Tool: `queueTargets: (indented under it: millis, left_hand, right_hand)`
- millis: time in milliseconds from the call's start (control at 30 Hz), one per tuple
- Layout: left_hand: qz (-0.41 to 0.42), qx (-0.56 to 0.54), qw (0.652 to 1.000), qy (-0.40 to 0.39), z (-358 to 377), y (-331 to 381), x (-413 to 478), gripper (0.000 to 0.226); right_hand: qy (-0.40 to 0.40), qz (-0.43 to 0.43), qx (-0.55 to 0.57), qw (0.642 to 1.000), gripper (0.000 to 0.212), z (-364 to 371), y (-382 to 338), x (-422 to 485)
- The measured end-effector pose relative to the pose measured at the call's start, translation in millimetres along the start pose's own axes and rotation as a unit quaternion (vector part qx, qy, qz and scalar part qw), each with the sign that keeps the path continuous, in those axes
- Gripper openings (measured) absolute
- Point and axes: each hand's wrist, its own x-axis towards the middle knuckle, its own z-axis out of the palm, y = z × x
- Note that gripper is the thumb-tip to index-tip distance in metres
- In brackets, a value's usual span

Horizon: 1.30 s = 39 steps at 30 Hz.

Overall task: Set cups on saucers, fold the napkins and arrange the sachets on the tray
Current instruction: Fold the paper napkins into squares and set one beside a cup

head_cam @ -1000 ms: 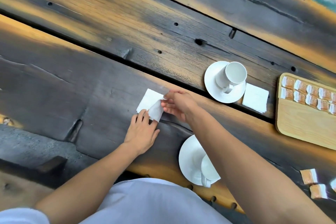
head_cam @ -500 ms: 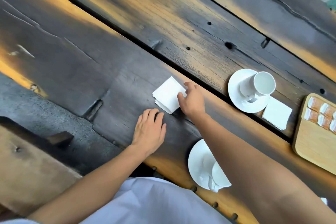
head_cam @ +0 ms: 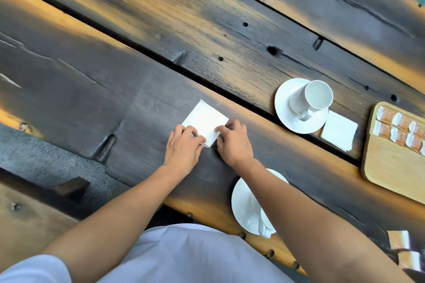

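Dark plank table [head_cam: 96,89] — white square napkin [head_cam: 203,119], folded flat, under both hands.

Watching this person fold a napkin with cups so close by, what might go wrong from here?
1. The right forearm passes right over the near cup and saucer at the table's edge; pulling back carelessly might knock them off.
2. The napkin is pinned only at its near corner by both hands, so the fold may spring open.
3. Two loose sachets near the edge might get brushed off.
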Motion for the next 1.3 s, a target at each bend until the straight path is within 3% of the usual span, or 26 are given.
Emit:
queueTargets:
  millis: [233, 367, 433, 500, 567, 633, 733, 833, 900, 967, 1000, 1100, 1233, 1300]
  left_hand:
    - [0.085, -0.008, 0.996, -0.024, 14.8, 13.1, -1.0, 0.016]
    - [0.143, 0.023, 0.987, -0.07, 17.1, 17.2, 0.5, 0.027]
    - [0.174, 0.017, 0.981, -0.086, 16.3, 17.9, 0.4, 0.028]
    - [0.142, -0.065, 0.985, -0.07, 13.6, 17.9, -0.8, 0.023]
    - [0.006, -0.183, 0.983, -0.014, 11.3, 17.4, 1.4, 0.019]
    - [-0.171, -0.285, 0.942, 0.041, 5.0, 15.8, 8.9, 0.026]
    - [-0.319, -0.382, 0.864, 0.071, -8.5, 14.0, 21.2, 0.046]
    - [-0.351, -0.479, 0.803, 0.043, -17.4, 11.2, 26.5, 0.056]
    - [-0.358, -0.573, 0.736, -0.044, -21.8, 8.5, 28.2, 0.049]
    - [-0.355, -0.631, 0.677, -0.129, -25.2, 6.8, 25.5, 0.039]
    - [-0.355, -0.636, 0.67, -0.145, -25.6, 6.2, 23.4, 0.034]
    - [-0.337, -0.581, 0.728, -0.134, -19.4, 4.2, 14.3, 0.028]
    - [-0.275, -0.468, 0.833, -0.103, -6.9, -2.2, -3.4, 0.023]
    - [-0.253, -0.412, 0.87, -0.101, 0.2, -5.6, -15.0, 0.028]
  right_hand:
    - [0.013, 0.094, 0.106, 0.99, 0.027, 2.6, 7.3, -0.5]
    - [0.037, 0.225, 0.238, 0.944, 0.03, 0.6, 6.5, 7.3]
    - [0.023, 0.277, 0.253, 0.927, 0.033, 0.6, 8.2, 10.6]
    - [0.007, 0.295, 0.253, 0.921, 0.024, 2.1, 9.7, 12.2]
    - [0.007, 0.291, 0.282, 0.914, 0.011, 3.0, 10.5, 11.7]
    - [-0.001, 0.287, 0.355, 0.89, 0.006, 3.4, 9.1, 8.0]
    - [-0.087, 0.27, 0.548, 0.787, 0.011, -1.7, 6.6, -1.7]
    - [-0.173, 0.227, 0.63, 0.723, 0.022, -10.7, 9.9, -11.5]
    - [-0.211, 0.216, 0.652, 0.696, 0.025, -15.0, 11.8, -17.3]
    - [-0.233, 0.222, 0.651, 0.688, 0.023, -16.5, 10.9, -24.5]
    - [-0.233, 0.231, 0.642, 0.693, 0.021, -16.3, 9.3, -29.0]
    - [-0.19, 0.269, 0.619, 0.713, 0.019, -9.3, 4.7, -45.9]
    - [-0.128, 0.299, 0.631, 0.704, 0.011, 5.5, 1.5, -71.5]
    - [-0.118, 0.307, 0.636, 0.698, 0.012, 14.1, -0.5, -84.0]
